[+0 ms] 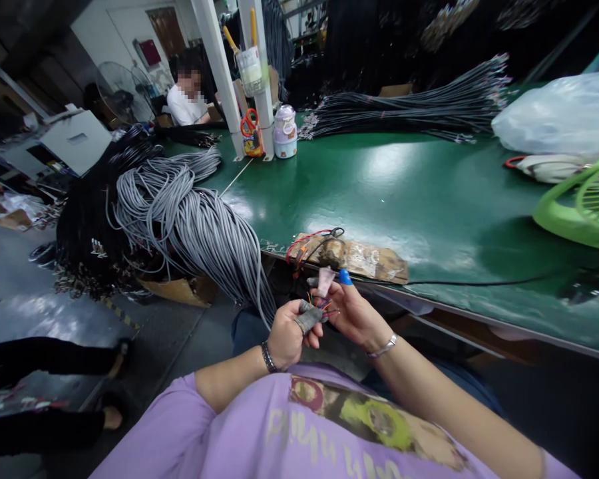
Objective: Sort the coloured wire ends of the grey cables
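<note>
My left hand point(288, 334) is closed, its thumb and fingers in worn grey finger covers. It pinches the coloured wires point(324, 305), thin red, orange, green and purple strands that fan out toward my right hand. My right hand point(355, 315) is beside them, palm turned toward the wires. Its thumb, in a blue finger cover point(346, 277), stands up apart from the fingers, and a pale pink cover point(325, 281) wraps one finger. The wire tips lie against its fingers. Just beyond both hands, a worn cardboard-like block point(374, 261) with red and black leads sits on the bench edge.
A thick bundle of grey cables point(194, 213) hangs over the green bench point(429, 193) at left, beside black cables point(87, 219). More black cables point(404, 110) lie at the back. A green fan point(579, 206) and plastic bag point(554, 113) stand right. A person point(187, 103) sits beyond.
</note>
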Available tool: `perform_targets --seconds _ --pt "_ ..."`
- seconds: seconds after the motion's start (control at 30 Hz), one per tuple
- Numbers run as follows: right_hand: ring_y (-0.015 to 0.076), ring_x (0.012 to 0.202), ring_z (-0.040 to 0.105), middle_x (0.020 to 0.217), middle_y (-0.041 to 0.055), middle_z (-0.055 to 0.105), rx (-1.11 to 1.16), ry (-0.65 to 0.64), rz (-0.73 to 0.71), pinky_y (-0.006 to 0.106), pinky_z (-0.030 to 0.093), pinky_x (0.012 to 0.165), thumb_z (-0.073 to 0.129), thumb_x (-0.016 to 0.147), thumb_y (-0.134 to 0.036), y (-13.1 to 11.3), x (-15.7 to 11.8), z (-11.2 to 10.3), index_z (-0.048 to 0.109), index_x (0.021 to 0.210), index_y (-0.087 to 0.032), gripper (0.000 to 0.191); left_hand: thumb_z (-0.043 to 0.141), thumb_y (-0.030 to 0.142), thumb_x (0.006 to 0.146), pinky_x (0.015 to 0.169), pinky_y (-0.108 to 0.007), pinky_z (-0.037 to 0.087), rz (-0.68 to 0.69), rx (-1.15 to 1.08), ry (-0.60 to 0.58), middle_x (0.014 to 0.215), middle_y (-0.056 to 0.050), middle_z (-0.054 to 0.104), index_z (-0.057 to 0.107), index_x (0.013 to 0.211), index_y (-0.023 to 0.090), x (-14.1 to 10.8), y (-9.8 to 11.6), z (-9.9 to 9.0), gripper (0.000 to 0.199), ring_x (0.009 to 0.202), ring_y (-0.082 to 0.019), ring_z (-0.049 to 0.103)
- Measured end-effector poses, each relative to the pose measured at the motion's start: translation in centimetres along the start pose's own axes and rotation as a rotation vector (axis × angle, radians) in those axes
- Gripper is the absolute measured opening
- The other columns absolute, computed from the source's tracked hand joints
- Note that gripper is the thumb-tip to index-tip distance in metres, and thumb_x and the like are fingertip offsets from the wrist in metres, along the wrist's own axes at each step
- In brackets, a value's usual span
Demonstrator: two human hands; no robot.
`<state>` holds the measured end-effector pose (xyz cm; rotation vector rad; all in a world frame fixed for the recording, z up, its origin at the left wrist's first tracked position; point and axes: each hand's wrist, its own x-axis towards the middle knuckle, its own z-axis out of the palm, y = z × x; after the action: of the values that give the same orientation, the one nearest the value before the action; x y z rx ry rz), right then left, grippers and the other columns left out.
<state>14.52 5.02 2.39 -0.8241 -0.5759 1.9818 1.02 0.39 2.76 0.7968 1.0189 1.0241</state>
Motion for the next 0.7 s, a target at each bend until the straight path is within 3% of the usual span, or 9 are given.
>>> perform_targets --seconds 0.13,0.33,0.57,0.7 --pt "0.0125 0.063 0.054 0.074 0.0035 0.062 -0.153 -0.091 0.017 0.026 0.046 0.061 0.072 0.065 -0.063 0.3 -1.5 -1.0 0.066 0.081 -0.017 0.05 0.07 0.051 0.069 0.035 -0.016 0.03 0.046 0.039 0.024 0.056 0.002 0.06 0.052 0.071 0.015 -0.2 -0.7 -0.7 0.04 0.037 -0.006 0.05" --pt "0.0125 0.064 0.05 0.07 0.0007 0.062 -0.519 0.031 -0.247 0.026 0.041 0.062 0.078 0.066 -0.044 0.7 -3.1 -0.7 0.067 0.077 -0.017 0.031 0.07 0.052 0.069 0.043 -0.018 0.04 0.058 0.148 0.005 0.059 0.0 0.061 0.054 0.071 0.015 -0.2 -0.9 -0.7 0.041 0.044 -0.008 0.055" --pt "0.0153 0.061 0.054 0.066 0.002 0.064 -0.746 -0.131 -0.234 0.027 0.044 0.06 0.073 0.071 -0.042 0.0 -3.1 -0.5 0.066 0.07 -0.018 0.025 0.079 0.05 0.056 0.048 -0.024 0.049 -0.167 0.212 -0.218 0.054 0.0 0.06 0.056 0.077 0.014 0.4 -0.6 -0.9 0.048 0.046 -0.012 0.058" --pt "0.0161 0.065 0.056 0.07 0.0026 0.066 -0.809 -0.031 -0.29 0.028 0.045 0.063 0.071 0.072 -0.043 0.5 -2.9 -1.1 0.069 0.075 -0.018 0.026 0.075 0.053 0.062 0.047 -0.022 0.047 -0.155 0.218 -0.201 0.056 -0.002 0.062 0.057 0.075 0.013 0.4 -0.9 -1.4 0.047 0.046 -0.013 0.059"
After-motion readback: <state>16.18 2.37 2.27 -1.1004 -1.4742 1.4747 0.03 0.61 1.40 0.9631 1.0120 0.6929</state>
